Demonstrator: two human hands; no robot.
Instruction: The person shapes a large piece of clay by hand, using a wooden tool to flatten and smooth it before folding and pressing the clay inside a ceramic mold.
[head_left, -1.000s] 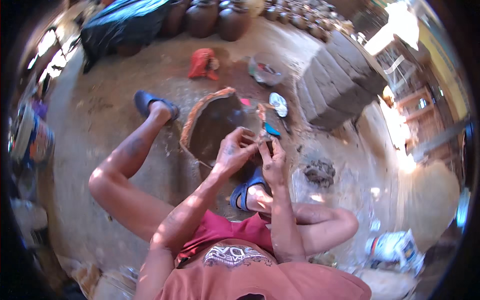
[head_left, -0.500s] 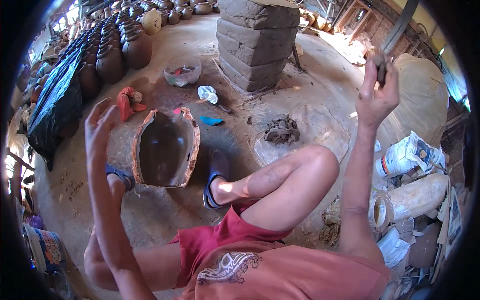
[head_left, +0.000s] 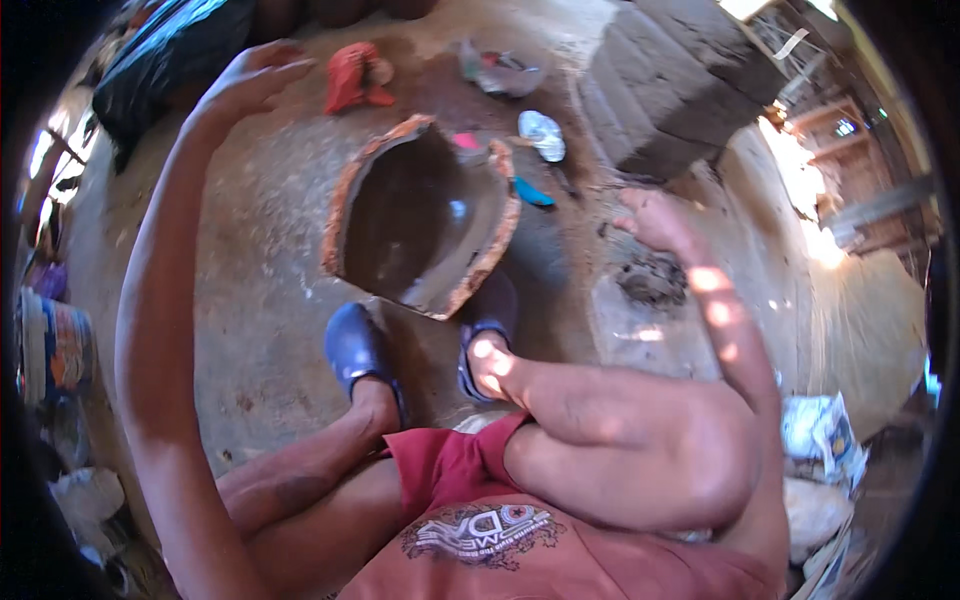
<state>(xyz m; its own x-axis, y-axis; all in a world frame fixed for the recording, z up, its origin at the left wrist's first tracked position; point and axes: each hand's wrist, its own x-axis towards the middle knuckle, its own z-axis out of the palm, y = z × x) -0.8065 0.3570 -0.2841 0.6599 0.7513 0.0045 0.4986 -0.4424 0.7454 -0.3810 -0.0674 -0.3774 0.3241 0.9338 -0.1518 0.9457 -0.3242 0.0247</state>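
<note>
My left hand [head_left: 258, 78] is raised at the upper left, fingers stretched out and holding nothing, near a red cloth-like bundle [head_left: 352, 78]. On the right, my right hand [head_left: 656, 220] reaches forward above the floor, between the stack of grey clay slabs and a crumbled heap of dark clay [head_left: 650, 282]. Its fingers look slightly bent and apart, and no lump shows in them. In front of my feet lies a big curved piece of broken pot [head_left: 410, 215], hollow side up, with rough orange edges and a dark, shiny inside.
Beyond my right hand stands the tall clay stack [head_left: 670, 95]. A clear plastic bowl [head_left: 500, 72], a crumpled silvery wrapper [head_left: 541, 136] and a blue shard-like piece [head_left: 533, 194] lie past the broken pot. Buckets [head_left: 58, 345] and sacks [head_left: 865, 330] line the sides.
My right hand has come down from high on the right, and the dark lump it held no longer shows. My left foot has shifted, and the view has tilted down and turned.
</note>
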